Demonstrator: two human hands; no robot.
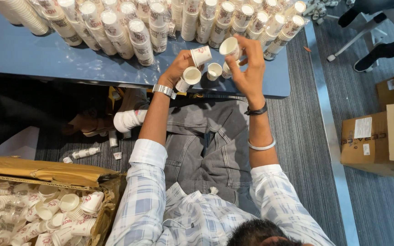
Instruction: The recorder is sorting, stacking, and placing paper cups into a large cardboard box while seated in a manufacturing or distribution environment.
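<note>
My left hand (177, 68), with a metal watch on its wrist, holds small white paper cups with red print: one (201, 55) at the fingertips and another (189, 76) lower down, open mouth facing me. My right hand (248, 68), with a black band and a white bangle on the forearm, grips a further cup (230, 47) at its fingertips. Two more small cups (214, 70) sit between the hands; I cannot tell which hand holds them. Both hands hover over the near edge of the blue table (33, 59).
Several long plastic-wrapped stacks of cups (140, 38) lie across the table's far side. An open cardboard box (46, 172) of loose cups is at lower left. A short cup stack (128, 120) lies by my knee. Cardboard boxes (379, 141) stand right. Another person's legs (379, 27) and a chair base are top right.
</note>
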